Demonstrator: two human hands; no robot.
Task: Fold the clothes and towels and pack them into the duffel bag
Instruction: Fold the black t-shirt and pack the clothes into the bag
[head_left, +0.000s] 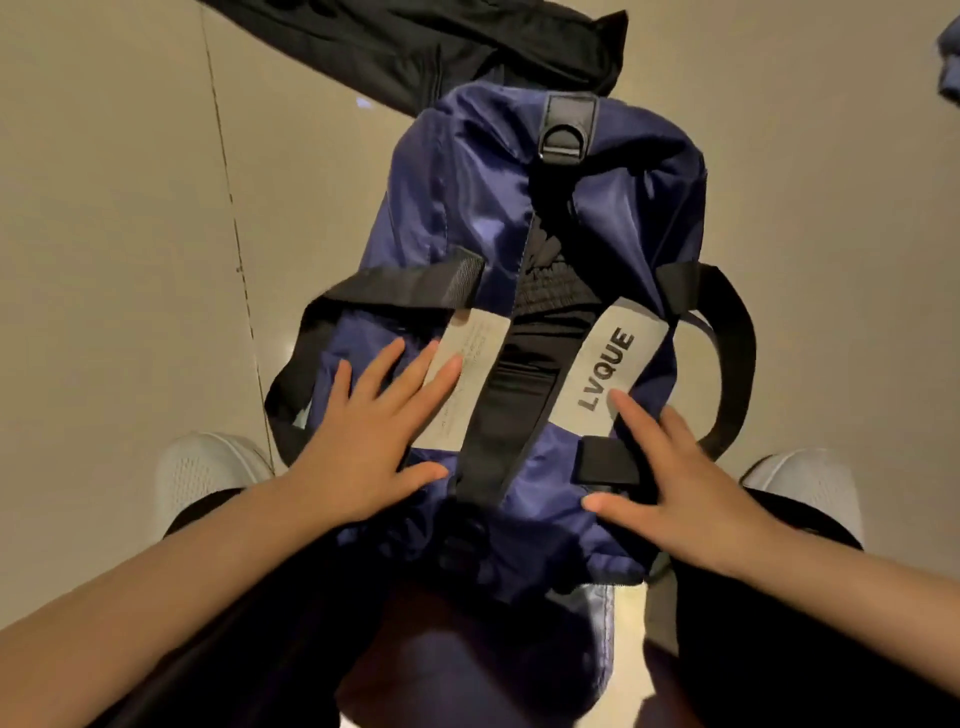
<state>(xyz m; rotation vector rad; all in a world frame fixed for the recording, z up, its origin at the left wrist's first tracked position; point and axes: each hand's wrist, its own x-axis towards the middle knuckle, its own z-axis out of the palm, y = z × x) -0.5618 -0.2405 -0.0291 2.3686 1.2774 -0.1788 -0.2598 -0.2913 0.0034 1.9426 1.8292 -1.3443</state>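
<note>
Pressing flat, both hands (363, 447) (680, 473) rest open-fingered on the navy duffel bag (467, 208), black fabric (550, 296) inside.

Navy nylon duffel bag (467, 218) on beige tiled floor (114, 208), between two white shoes (208, 467); black garment (441, 47) behind it.

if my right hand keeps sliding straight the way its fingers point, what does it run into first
Your right hand lies flat on the duffel bag, index fingertip already touching the grey LVQUE handle wrap. Sliding on, it would likely ride up along that wrap first.
</note>
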